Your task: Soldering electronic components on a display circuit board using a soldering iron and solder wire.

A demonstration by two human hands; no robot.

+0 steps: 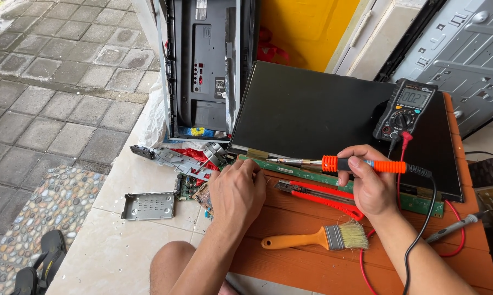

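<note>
Right hand (371, 188) in a closed grip round an orange-handled soldering iron (334, 163), held level, its tip over the green circuit strip (312, 176) along the near edge of a dark flat panel (312, 117). Left hand (236, 191) curled, fingertips pressed on the same strip just beside the tip; holds nothing that shows. Panel lies on an orange wooden worktop (312, 262). Red utility knife (320, 195) just in front of the strip, paintbrush (317, 238) nearer still. Multimeter (406, 109) on the panel's far right corner.
</note>
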